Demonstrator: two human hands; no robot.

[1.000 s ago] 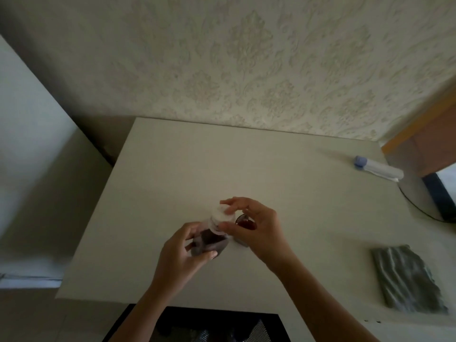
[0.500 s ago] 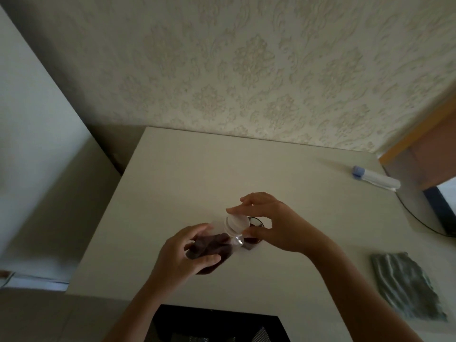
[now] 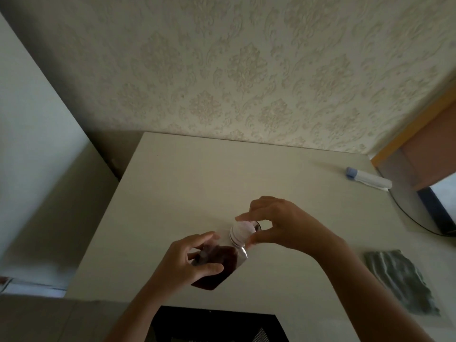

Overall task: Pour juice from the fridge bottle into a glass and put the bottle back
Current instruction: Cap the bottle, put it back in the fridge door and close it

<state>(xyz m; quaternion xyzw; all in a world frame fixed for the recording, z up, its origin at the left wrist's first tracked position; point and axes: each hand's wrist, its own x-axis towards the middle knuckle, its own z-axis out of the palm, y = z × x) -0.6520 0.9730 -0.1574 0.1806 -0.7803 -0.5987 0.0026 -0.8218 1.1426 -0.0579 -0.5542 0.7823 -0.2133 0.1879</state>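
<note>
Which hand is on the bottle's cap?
The right hand pinches the white cap; the left hand grips the bottle around its dark body.

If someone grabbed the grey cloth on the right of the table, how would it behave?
The grey cloth lies flat in soft ripples on the table, so it would probably drape limply, not hold shape. It looks thin, likely light. Pushed, it would likely bunch or slide, not roll.
</note>
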